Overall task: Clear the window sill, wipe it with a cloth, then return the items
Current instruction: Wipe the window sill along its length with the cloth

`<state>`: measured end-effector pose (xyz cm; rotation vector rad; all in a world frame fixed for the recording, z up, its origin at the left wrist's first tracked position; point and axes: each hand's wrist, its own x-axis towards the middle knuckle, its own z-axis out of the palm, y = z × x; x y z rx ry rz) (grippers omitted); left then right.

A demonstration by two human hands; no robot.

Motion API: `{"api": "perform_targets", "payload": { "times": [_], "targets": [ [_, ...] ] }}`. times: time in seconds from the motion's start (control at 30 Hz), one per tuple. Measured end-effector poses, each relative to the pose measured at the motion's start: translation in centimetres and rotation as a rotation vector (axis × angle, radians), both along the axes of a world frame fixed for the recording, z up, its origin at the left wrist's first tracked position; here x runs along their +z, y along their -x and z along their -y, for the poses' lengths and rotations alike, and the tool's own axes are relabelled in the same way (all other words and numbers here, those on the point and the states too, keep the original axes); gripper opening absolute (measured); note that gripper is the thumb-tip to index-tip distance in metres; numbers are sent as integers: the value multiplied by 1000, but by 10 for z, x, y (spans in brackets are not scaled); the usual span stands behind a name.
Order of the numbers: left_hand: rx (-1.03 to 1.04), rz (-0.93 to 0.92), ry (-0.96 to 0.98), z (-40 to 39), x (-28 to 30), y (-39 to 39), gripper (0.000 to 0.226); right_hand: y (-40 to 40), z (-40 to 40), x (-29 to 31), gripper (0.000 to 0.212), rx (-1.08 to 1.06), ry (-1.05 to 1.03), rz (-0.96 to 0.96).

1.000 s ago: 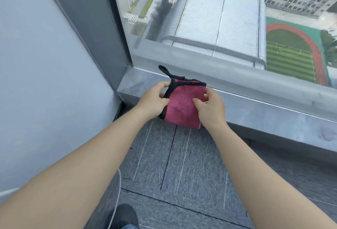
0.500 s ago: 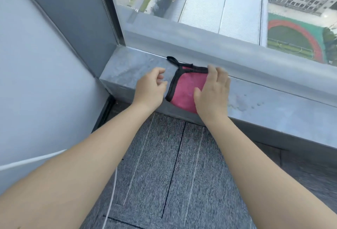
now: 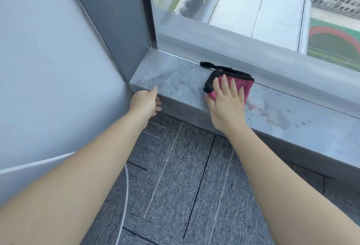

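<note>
A folded pink cloth point(image 3: 247, 84) with a black trim and a black loop lies on the grey window sill point(image 3: 171, 78), close to the glass. My right hand point(image 3: 227, 102) presses flat on it, fingers spread, thumb at the cloth's near edge. My left hand point(image 3: 145, 103) rests at the sill's front left corner with loosely curled fingers and holds nothing. Damp smears show on the sill on both sides of the cloth. No other items stand on the visible part of the sill.
A grey wall panel point(image 3: 48, 65) and a dark window frame point(image 3: 124, 20) close off the sill's left end. The window pane point(image 3: 253, 5) rises directly behind the sill. A white cable point(image 3: 124, 196) runs down over the grey carpet point(image 3: 185, 176).
The cloth went from being held in both hands in the air to lying on the sill under my right hand. My left hand let go and moved left to the sill's corner.
</note>
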<state>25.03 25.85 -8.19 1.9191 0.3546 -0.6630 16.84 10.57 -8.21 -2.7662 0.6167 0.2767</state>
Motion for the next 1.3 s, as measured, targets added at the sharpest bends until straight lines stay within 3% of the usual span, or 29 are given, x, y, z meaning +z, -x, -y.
{"api": "perform_targets", "payload": {
  "times": [0.13, 0.3, 0.47, 0.57, 0.77, 1.07, 1.17, 1.3],
  "targets": [
    [46, -30, 66, -13, -1, -9, 37, -35, -21, -3, 53, 3, -94, 53],
    [10, 90, -20, -29, 0, -20, 32, -38, -37, -8, 55, 245, -18, 38],
    [-208, 567, -346, -39, 10, -8, 18, -9, -19, -5, 59, 210, 57, -44],
    [-438, 798, -413, -42, 10, -4, 31, -5, -19, -3, 61, 51, 31, -95],
    [-745, 615, -586, -62, -12, -3, 57, -46, -38, -7, 59, -17, -16, -43],
    [-765, 601, -584, -61, -8, -2, 59, -59, -54, -11, 61, 441, 11, 39],
    [-686, 569, -494, -62, -4, 0, 55, -47, -44, -8, 69, 367, 8, -9],
    [-560, 642, -424, -67, 1, 3, 52, -69, -57, -9, 60, 160, 18, -30]
  ]
}}
